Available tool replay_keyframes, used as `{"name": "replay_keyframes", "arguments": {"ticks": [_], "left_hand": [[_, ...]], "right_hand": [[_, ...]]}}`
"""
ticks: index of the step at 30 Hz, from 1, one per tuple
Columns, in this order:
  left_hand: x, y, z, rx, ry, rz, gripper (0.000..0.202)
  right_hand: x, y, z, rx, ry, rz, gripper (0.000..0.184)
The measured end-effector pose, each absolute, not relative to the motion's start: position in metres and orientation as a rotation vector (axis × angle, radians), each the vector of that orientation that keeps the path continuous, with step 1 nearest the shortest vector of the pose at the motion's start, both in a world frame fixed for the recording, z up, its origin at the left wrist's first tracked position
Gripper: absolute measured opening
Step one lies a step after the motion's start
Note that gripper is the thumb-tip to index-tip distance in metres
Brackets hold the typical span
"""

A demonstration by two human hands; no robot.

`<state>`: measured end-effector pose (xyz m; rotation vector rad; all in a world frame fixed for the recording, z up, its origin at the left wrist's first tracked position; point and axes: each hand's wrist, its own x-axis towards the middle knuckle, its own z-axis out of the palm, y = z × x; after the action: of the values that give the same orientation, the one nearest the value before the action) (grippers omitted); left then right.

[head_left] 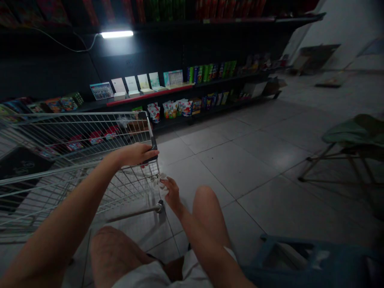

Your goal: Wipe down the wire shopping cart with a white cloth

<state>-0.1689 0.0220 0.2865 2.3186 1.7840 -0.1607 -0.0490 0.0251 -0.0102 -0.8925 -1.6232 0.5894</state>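
A metal shopping cart (pixel 120 176) stands at the left, its wire basket reaching out of view. My left hand (pixel 136 155) is closed over the cart's black handle (pixel 152 138) at the near corner. Lower down, my right hand (pixel 171 191) pinches a crumpled white cloth (pixel 163 185) against the wire end of the cart, below the handle. A wheel (pixel 160 206) shows under the cloth. Part of the cloth is covered by my fingers.
Behind the cart runs a dark shelf (pixel 168 94) with books, cans and snack bags. A lit lamp tube (pixel 117 34) hangs above it. A folding stool with green fabric (pixel 354 132) stands at the right, and a blue plastic stool (pixel 288 240) is close by at lower right.
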Motion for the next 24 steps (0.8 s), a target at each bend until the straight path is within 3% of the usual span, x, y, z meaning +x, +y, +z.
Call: {"name": "replay_keyframes", "arguments": {"ticks": [6, 10, 13, 16, 19, 24], "left_hand": [[-0.174, 0.017, 0.289, 2.282, 1.773, -0.093, 0.049], [-0.172, 0.017, 0.288, 2.304, 1.781, -0.114, 0.050], [-0.172, 0.018, 0.288, 2.318, 1.813, -0.141, 0.052], [-0.174, 0.019, 0.289, 2.335, 1.810, -0.154, 0.052], [-0.175, 0.014, 0.289, 2.406, 1.803, -0.140, 0.054], [-0.172, -0.004, 0.279, 2.720, 2.053, -0.179, 0.051]], "right_hand": [[-0.054, 0.044, 0.037, -0.848, -1.576, 0.576, 0.025], [-0.054, 0.019, -0.007, -0.902, -1.644, 0.702, 0.017], [-0.052, 0.005, -0.047, -1.043, -1.563, 0.757, 0.028], [-0.058, 0.005, -0.050, -1.141, -1.480, 0.758, 0.035], [-0.058, 0.015, -0.009, -1.120, -1.413, 0.785, 0.026], [-0.027, 0.048, 0.121, -0.825, -1.281, 0.544, 0.017]]}}
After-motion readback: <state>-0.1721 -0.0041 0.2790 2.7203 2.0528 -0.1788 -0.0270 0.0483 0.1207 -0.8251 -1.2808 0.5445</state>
